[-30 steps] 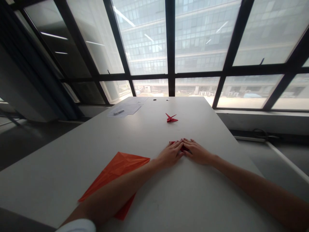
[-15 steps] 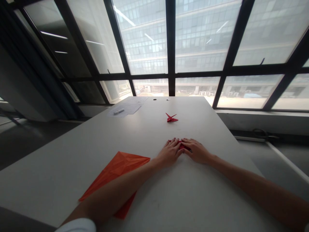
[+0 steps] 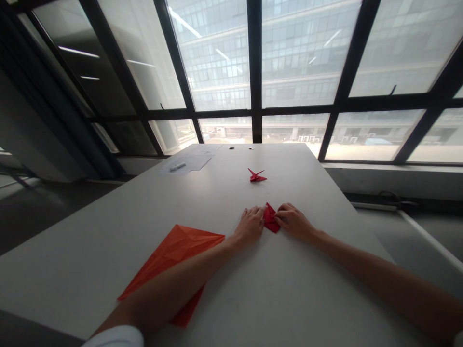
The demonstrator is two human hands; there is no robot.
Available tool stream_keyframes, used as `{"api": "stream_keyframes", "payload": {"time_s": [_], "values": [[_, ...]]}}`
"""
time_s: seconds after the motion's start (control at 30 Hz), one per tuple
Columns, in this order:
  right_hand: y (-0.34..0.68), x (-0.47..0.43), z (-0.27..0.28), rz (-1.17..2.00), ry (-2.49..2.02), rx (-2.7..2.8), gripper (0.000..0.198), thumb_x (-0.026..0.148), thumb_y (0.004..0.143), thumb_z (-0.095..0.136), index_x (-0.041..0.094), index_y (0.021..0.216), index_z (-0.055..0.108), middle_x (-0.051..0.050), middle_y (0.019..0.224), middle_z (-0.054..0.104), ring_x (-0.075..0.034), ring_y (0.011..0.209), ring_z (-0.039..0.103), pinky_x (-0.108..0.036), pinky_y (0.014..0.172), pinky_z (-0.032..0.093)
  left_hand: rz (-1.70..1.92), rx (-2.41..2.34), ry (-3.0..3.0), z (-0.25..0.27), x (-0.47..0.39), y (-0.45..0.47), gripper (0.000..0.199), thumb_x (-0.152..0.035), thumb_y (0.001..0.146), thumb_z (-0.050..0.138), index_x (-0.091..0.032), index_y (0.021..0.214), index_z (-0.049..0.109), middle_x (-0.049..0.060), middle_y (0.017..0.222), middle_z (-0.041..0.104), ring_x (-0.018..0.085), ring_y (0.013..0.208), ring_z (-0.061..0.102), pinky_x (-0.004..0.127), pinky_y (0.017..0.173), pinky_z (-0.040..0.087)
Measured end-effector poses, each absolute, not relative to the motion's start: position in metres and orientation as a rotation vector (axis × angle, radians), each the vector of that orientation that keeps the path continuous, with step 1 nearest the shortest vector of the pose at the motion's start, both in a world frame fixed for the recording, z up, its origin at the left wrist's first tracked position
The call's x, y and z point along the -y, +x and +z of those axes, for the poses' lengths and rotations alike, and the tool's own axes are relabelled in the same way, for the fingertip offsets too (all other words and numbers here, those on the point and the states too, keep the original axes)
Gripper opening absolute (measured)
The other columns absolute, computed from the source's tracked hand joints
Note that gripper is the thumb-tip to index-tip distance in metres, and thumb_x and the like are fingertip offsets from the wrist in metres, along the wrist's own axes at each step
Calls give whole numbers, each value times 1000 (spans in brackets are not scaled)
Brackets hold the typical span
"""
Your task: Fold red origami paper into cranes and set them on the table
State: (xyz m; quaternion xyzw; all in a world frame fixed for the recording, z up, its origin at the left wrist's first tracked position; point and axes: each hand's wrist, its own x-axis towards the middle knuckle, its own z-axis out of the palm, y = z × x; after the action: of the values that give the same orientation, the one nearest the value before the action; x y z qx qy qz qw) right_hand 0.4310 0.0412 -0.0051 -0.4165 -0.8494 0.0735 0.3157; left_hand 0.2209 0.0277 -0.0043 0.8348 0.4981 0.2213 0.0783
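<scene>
A small piece of folded red origami paper (image 3: 270, 220) lies on the table between my two hands. My left hand (image 3: 252, 223) rests on the table at its left side, fingers stretched out and flat, the tips touching the paper's edge. On the other side, my right hand (image 3: 292, 220) pinches the paper's right edge between thumb and curled fingers. Farther off stands a finished-looking red origami figure (image 3: 257, 177) with pointed ends, touched by neither hand. Under my left forearm a creased orange-red sheet (image 3: 173, 251) is partly covered.
White papers (image 3: 195, 159) with a whitish marker-like stick (image 3: 177, 166) on them lie at the table's far left. The white table (image 3: 307, 193) reaches toward large windows. A cable hole (image 3: 232, 148) sits near its far edge.
Both hands lay flat over the small red paper; now they have drawn apart and more of it shows. My right hand has curled into a pinch on its edge.
</scene>
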Motion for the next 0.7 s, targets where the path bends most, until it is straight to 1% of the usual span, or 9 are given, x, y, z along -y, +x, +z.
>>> {"api": "stream_keyframes", "payload": {"time_s": [0.1, 0.17, 0.27, 0.4, 0.5, 0.57, 0.63, 0.7], "values": [[431, -43, -8, 193, -1097, 2229, 19, 22, 88, 59, 24, 96, 75, -6, 95, 68, -21, 95, 60, -32, 87, 46, 749, -1463, 2469, -2, -29, 222, 29, -27, 97, 43, -27, 118, 63, 5, 127, 61, 22, 119, 55, 49, 113, 32], [432, -45, -10, 192, -1103, 2221, 21, 21, 88, 58, 24, 100, 75, -6, 98, 68, -22, 97, 59, -33, 89, 46, 823, -1441, 2471, 0, -29, 222, 25, -28, 96, 46, -26, 108, 67, 4, 122, 63, 22, 113, 57, 45, 111, 35], [433, -48, -12, 194, -1120, 2192, 24, 19, 89, 56, 24, 103, 74, -6, 100, 68, -22, 98, 59, -34, 90, 45, 896, -1420, 2489, 2, -29, 221, 22, -24, 92, 52, -24, 106, 69, 5, 117, 65, 21, 109, 59, 41, 107, 40], [434, -50, -13, 218, -1111, 2192, 23, 19, 89, 56, 23, 100, 76, -7, 98, 69, -22, 96, 59, -34, 89, 45, 868, -1349, 2526, -1, -29, 220, 21, -22, 91, 54, -24, 103, 71, 5, 115, 66, 21, 109, 59, 39, 105, 42], [433, -48, -12, 219, -1107, 2198, 23, 23, 92, 54, 23, 99, 76, -7, 98, 69, -21, 95, 59, -33, 90, 45, 843, -1287, 2545, -2, -29, 221, 24, -21, 92, 52, -23, 106, 70, 5, 125, 63, 23, 121, 54, 40, 111, 37], [432, -47, -10, 206, -1111, 2204, 23, 26, 94, 54, 24, 98, 77, -6, 98, 69, -21, 96, 59, -34, 90, 45, 814, -1234, 2552, 0, -28, 222, 24, -20, 92, 51, -23, 107, 69, 5, 129, 61, 22, 125, 52, 41, 115, 33], [432, -45, -8, 186, -1119, 2212, 23, 29, 94, 55, 25, 96, 77, -6, 98, 69, -22, 97, 59, -34, 90, 45, 770, -1202, 2551, 5, -25, 223, 24, -19, 92, 50, -23, 108, 67, 3, 127, 62, 20, 121, 55, 40, 115, 32], [432, -44, -6, 179, -1123, 2229, 20, 32, 93, 57, 25, 96, 76, -6, 98, 69, -22, 97, 59, -35, 90, 45, 736, -1238, 2526, 9, -22, 224, 23, -22, 92, 53, -24, 112, 63, 3, 121, 64, 19, 113, 58, 38, 110, 38]]}}
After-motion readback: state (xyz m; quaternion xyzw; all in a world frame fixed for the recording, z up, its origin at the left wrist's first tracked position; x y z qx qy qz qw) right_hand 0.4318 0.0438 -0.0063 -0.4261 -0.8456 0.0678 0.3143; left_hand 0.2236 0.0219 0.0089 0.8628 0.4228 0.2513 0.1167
